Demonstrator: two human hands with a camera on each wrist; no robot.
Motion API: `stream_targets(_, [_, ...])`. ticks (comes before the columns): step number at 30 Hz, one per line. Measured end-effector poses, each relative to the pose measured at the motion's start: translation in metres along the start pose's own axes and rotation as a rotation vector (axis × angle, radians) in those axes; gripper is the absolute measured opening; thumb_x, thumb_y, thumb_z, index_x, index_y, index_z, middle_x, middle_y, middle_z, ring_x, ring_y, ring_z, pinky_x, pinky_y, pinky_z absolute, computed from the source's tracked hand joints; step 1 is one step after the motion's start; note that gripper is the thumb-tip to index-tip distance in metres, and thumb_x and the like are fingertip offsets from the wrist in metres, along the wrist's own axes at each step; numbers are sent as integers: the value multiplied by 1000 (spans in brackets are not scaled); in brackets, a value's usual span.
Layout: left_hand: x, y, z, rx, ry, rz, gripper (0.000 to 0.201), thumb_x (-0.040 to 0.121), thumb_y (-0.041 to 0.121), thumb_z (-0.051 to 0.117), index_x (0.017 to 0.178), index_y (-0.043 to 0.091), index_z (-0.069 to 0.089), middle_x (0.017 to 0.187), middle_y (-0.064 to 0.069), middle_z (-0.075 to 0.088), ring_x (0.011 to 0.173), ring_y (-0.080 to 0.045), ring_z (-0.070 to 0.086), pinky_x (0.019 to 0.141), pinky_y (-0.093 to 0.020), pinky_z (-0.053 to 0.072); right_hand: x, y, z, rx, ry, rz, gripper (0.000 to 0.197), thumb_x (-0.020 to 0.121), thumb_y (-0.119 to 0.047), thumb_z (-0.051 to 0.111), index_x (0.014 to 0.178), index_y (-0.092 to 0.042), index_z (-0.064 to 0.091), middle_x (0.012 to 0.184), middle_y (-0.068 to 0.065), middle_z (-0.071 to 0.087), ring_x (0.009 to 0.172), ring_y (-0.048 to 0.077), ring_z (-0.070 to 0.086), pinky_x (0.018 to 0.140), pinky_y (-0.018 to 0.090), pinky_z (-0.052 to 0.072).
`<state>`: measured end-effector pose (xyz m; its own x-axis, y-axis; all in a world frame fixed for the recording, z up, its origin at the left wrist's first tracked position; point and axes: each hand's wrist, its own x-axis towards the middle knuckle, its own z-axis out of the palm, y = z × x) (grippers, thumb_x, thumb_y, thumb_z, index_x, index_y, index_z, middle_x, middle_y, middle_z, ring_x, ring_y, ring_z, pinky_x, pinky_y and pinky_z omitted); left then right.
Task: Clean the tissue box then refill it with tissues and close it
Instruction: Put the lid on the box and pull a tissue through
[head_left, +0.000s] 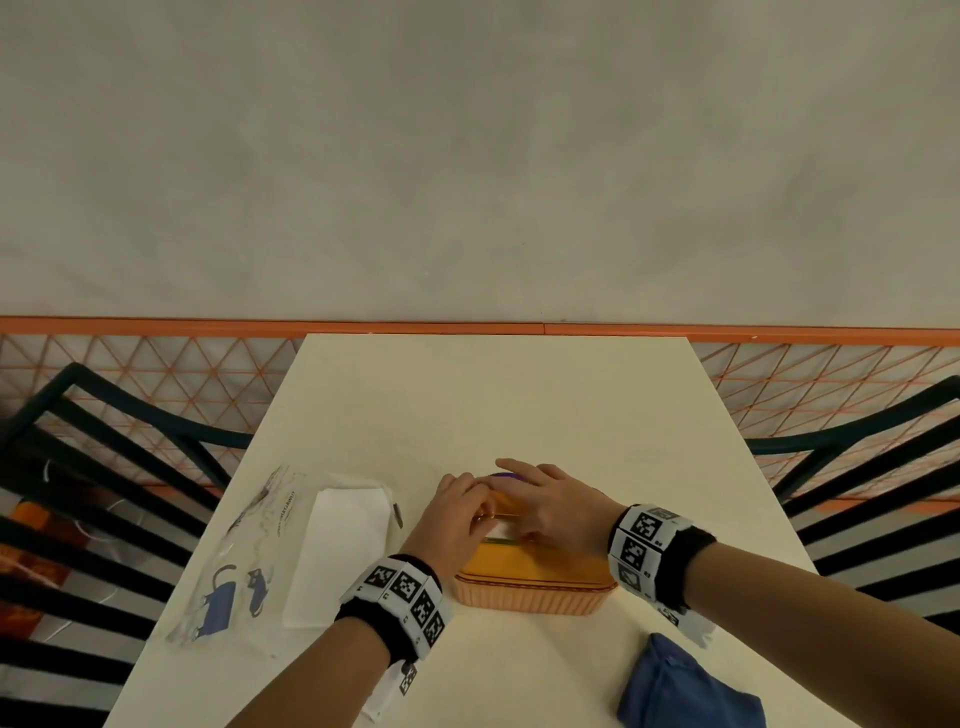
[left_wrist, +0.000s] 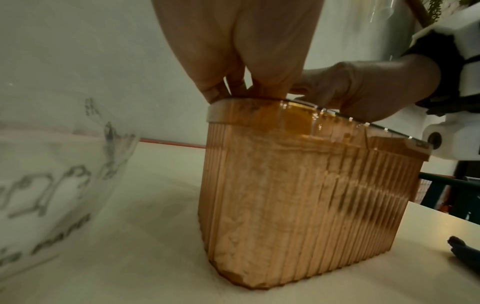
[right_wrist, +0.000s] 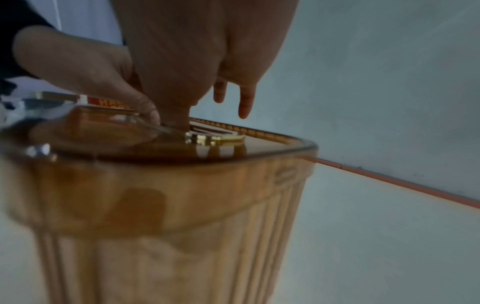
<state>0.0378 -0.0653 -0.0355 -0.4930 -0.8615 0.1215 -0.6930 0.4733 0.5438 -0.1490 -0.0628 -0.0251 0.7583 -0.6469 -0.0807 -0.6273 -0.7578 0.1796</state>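
The amber ribbed tissue box (head_left: 535, 582) stands mid-table with its glossy lid (right_wrist: 259, 148) on; crumpled white tissue shows through its walls (left_wrist: 298, 195). Both hands meet at the gold-rimmed slot (right_wrist: 213, 139) in the lid. My left hand (head_left: 480, 501) rests bent fingertips on the lid beside the slot (left_wrist: 233, 90). My right hand (head_left: 524, 512) reaches down into the slot with thumb and forefinger pinched together (right_wrist: 179, 119), its other fingers held straight above the lid. A bit of white tissue (head_left: 498, 530) shows in the slot between the hands.
Left of the box lie a stack of white tissues (head_left: 337, 551) and a clear plastic wrapper (head_left: 244, 561) with blue print. A blue cloth (head_left: 685, 691) lies at the near right. Something purple (head_left: 506, 475) peeks from behind the hands. Dark chairs flank the table (head_left: 519, 405).
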Motion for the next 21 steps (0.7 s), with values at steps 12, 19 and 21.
stream_targets(12, [-6,-4,-11,25,-76,121,17,91,18,53,101,12,65,106,-2,53,104,-13,45,88,-17,39,-9,1,9,-47,108,-61,32,83,-28,54,114,-23,59,129,-1,54,120,22,51,81,32,56])
stream_targets(19, [10,3,-20,193,-176,170,21,92,26,53,102,12,64,112,-2,53,100,-18,53,83,-27,44,-8,5,3,92,198,160,46,89,-49,42,103,-9,59,122,6,57,106,20,56,71,27,57])
stream_targets(21, [13,7,-19,243,-179,211,22,93,26,51,103,12,65,115,0,52,102,-16,51,84,-28,45,-11,8,3,205,129,200,51,87,-48,48,111,-3,55,130,12,50,109,27,53,78,35,56])
